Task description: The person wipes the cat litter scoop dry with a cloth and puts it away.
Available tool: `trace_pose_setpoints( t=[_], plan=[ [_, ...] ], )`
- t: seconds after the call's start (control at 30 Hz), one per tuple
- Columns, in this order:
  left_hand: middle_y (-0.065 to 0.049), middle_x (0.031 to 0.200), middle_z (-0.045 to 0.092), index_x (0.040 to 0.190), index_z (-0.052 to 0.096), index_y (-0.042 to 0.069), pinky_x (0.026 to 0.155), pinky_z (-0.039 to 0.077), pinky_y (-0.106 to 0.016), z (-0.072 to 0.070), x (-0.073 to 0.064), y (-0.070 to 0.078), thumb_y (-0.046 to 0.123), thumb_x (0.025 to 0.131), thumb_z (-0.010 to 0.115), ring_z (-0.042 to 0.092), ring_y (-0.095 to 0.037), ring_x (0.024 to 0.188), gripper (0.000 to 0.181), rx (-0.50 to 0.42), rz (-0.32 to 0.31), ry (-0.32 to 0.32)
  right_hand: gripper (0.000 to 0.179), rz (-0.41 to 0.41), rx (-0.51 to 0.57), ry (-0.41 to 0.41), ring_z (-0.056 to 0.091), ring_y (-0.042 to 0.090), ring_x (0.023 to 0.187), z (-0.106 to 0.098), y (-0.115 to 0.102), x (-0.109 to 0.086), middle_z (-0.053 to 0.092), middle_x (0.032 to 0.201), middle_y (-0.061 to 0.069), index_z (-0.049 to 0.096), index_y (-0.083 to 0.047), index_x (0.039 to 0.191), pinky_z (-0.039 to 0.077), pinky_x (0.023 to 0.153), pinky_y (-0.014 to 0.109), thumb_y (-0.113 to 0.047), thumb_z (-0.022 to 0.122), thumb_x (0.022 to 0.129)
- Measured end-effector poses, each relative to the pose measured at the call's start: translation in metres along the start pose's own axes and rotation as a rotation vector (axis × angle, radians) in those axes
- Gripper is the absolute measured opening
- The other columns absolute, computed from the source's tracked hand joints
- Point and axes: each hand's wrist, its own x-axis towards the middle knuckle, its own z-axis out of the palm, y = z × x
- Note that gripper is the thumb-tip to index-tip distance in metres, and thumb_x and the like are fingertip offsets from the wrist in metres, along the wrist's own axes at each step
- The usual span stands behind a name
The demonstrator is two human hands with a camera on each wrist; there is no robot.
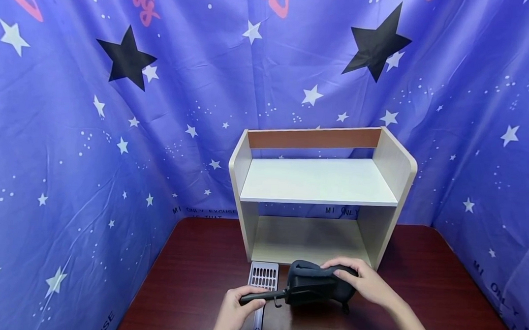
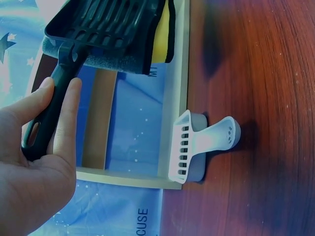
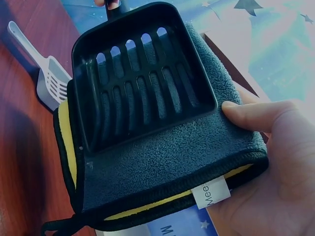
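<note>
My left hand [image 1: 233,309] grips the handle of a black slotted litter scoop [image 2: 58,91], thumb on one side and fingers on the other. With my right hand [image 1: 370,285] I hold a folded dark grey cloth [image 3: 197,142], which has a yellow inner side, black edging and a white tag. The cloth lies behind the scoop's slotted head, and grey pile shows through several slots in the right wrist view. Both are held above the table. Below and beside my left hand, a pale litter scoop [image 2: 211,137] rests on the table.
A two-tier light wood shelf [image 1: 319,182] stands at the back of the dark red-brown table [image 1: 184,270]. The pale scoop lies close to its front left corner. A blue curtain [image 1: 197,73] with stars hangs behind and along both sides.
</note>
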Motion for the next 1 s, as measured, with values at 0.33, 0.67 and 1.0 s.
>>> trace_pose_setpoints(
  t=[0.33,0.67,1.0],
  plan=[
    [-0.019,0.099,0.076,0.104,0.075,0.000,0.073,0.055,-0.015,-0.004,0.002,0.000,0.009,0.083,0.077,0.066,0.002,0.081,0.023,0.014,-0.014,0.046,0.025,0.015,-0.013,0.039,0.062,-0.002,0.107,-0.005,0.003,-0.009,0.073,0.116,0.001,0.069,-0.015,0.119,0.047,0.090,0.013,-0.007,0.055,0.100],
    [-0.018,0.096,0.077,0.102,0.076,0.002,0.071,0.054,-0.015,-0.008,0.002,-0.001,0.007,0.082,0.077,0.065,0.001,0.079,0.020,0.024,0.017,0.100,0.025,0.029,0.014,0.065,0.062,-0.002,0.106,-0.006,0.005,-0.015,0.072,0.115,0.001,0.067,-0.013,0.122,0.047,0.087,0.014,-0.007,0.055,0.101],
    [-0.019,0.099,0.076,0.102,0.075,-0.001,0.074,0.057,-0.016,-0.011,0.007,0.003,0.005,0.082,0.077,0.068,0.000,0.082,0.021,-0.002,0.020,0.130,0.027,0.029,0.079,0.064,0.062,0.003,0.098,-0.008,0.010,-0.019,0.070,0.115,0.001,0.064,-0.009,0.125,0.051,0.079,0.019,-0.004,0.053,0.101]
  ],
)
